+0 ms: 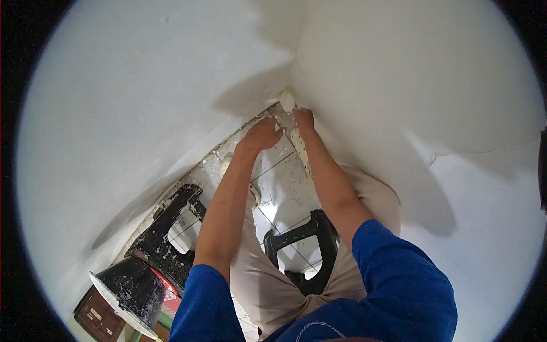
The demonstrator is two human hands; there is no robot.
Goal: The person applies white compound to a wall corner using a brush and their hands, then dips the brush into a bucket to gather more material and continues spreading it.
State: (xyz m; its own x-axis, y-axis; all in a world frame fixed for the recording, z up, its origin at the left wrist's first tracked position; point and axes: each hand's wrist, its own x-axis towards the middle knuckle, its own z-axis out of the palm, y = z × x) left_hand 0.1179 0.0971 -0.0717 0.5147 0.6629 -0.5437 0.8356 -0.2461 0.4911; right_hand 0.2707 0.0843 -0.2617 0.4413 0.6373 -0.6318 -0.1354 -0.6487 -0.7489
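Where the two broad white plastered walls [142, 85] meet in a corner, we reach both arms down to the foot of that corner, just above the pale tiled floor [288, 191] speckled with plaster. Behind the arms stand a black plastic stool [310, 245] between our legs, another black stool [171, 228] to the left, and a black plaster-smeared bucket [134, 288] beside it.

Straight ahead and below us lies the thing we work with: a long, narrow, plaster-coated blade or strip [297, 142], its long axis running from the corner back toward us along the right wall's base, ending in a pale rounded tip [287, 101]. Our right hand [303, 118] rests closed over it nearest the corner; our left hand [262, 134] sits just beside it, fingers curled, though we cannot tell whether it grips anything.
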